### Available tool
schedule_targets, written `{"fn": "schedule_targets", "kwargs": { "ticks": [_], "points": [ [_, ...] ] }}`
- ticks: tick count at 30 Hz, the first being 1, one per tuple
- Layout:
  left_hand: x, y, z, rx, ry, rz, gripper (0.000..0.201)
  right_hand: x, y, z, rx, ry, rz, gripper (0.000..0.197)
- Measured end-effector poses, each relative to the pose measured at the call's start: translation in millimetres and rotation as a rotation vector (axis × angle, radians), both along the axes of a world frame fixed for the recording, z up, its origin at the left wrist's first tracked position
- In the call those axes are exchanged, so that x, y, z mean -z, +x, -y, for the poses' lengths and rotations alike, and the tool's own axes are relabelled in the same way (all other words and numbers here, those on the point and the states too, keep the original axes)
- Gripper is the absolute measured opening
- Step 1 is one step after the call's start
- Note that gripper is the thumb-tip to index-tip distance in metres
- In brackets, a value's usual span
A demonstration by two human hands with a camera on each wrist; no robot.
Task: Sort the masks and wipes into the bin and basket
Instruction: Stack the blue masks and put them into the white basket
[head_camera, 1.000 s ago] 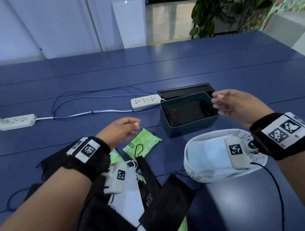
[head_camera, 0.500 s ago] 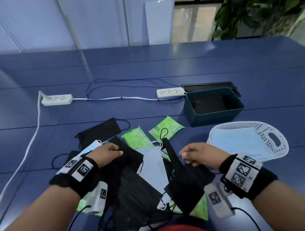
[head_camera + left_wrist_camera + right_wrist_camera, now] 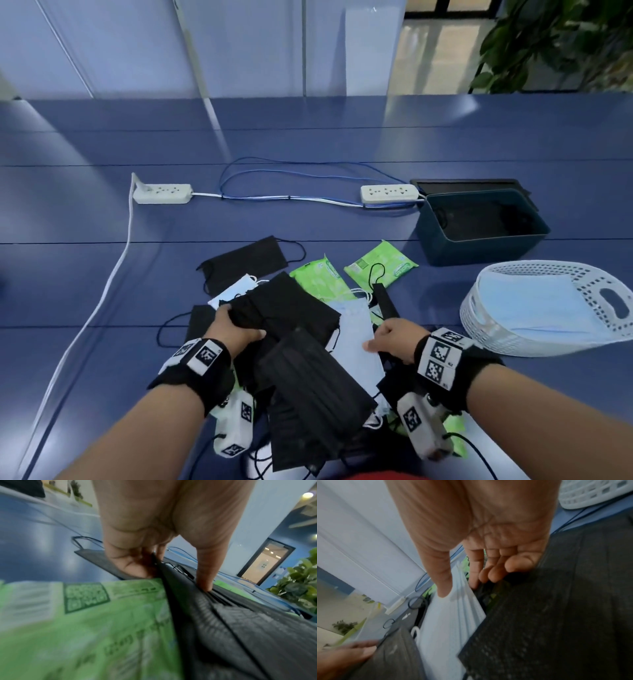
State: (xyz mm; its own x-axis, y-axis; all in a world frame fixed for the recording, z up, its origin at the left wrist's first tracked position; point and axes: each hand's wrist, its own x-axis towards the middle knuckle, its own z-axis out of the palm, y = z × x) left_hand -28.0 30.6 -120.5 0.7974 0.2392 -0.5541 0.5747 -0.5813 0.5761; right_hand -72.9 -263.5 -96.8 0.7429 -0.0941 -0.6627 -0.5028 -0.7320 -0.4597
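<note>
My left hand (image 3: 236, 330) pinches the edge of a black mask (image 3: 287, 308), thumb on top and fingers curled beneath, though the left wrist view blurs how many layers I hold. My right hand (image 3: 394, 339) grips the pale blue mask (image 3: 356, 339), thumb pressed on its pleats and index finger under its edge; the other fingers curl loosely beside a second black mask (image 3: 556, 615). Both wrists angle down over the pile on the blue table (image 3: 308, 137), which buries several green wipe packs (image 3: 322, 277) so I cannot count them. Further right, the white basket (image 3: 603, 294) holds a blue mask, and the dark bin (image 3: 479, 246) stands behind it, its contents too dark to read.
</note>
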Motion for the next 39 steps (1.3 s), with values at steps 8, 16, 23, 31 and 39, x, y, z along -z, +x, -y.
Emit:
{"fn": "schedule_targets", "kwargs": {
  "ticks": [8, 16, 23, 31, 39],
  "points": [
    [-1, -1, -1, -0.088, -0.273, 0.238, 0.098, 2, 0, 6, 0.171, 0.120, 0.156, 0.034],
    [-13, 15, -8, -0.119, -0.385, 0.207, 0.056, -23, 4, 45, 0.688, 0.622, 0.396, 0.010],
    [0, 9, -4, -0.040, -0.367, 0.094, 0.054, -62, -6, 35, 0.575, 0.995, 0.601, 0.028],
    [-52, 13, 21, 0.104, -0.014, 0.370, 0.083, -79, -1, 33, 0.444, 1.009, 0.764, 0.063],
    [-101, 4, 97, 0.489, -0.524, 0.357, 0.027, -77, 5, 7, 0.469, 1.162, 0.475, 0.019]
  ]
}}
